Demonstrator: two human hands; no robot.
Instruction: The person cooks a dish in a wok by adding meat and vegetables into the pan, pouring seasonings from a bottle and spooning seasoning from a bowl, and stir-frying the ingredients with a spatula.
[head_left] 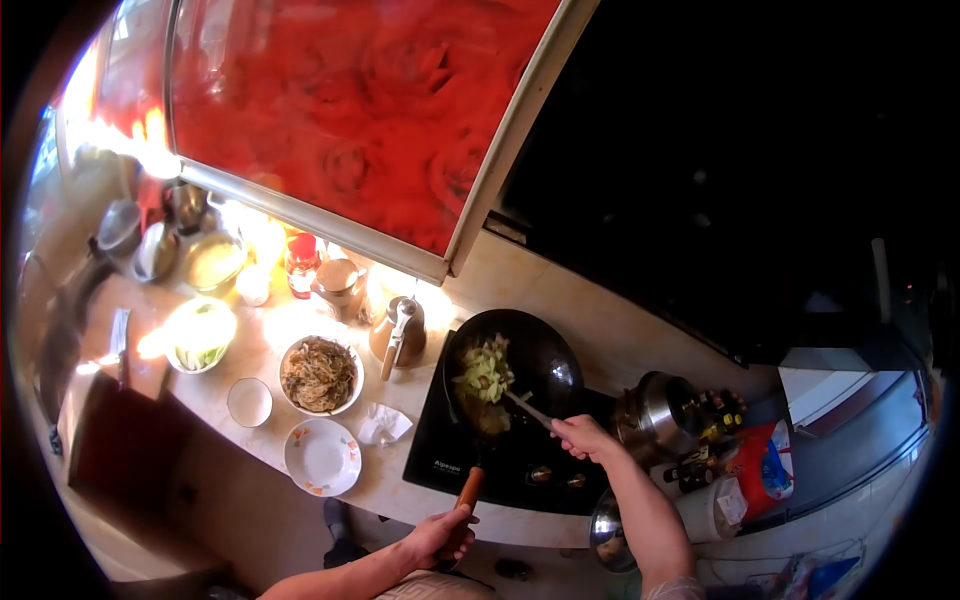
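Note:
A black wok point(548, 350) rests over the black cooktop point(440, 440), with chopped pale-green vegetables point(485, 368) gathered on its left side. My left hand point(440, 535) is wrapped round the wooden wok handle point(470, 488), which points toward me. Closed on a spatula point(530, 409), my right hand point(585, 438) is over the cooktop's right part. The spatula's shaft slants up and left into the wok. Its blade is hidden among the vegetables.
Left on the counter are a bowl of brown shredded food point(320, 375), a floral plate point(322, 458), a small white bowl point(250, 402), a bowl of cut greens point(200, 335) and a knife point(122, 335). A steel pot point(660, 415) stands right. Red cabinets point(360, 110) hang above.

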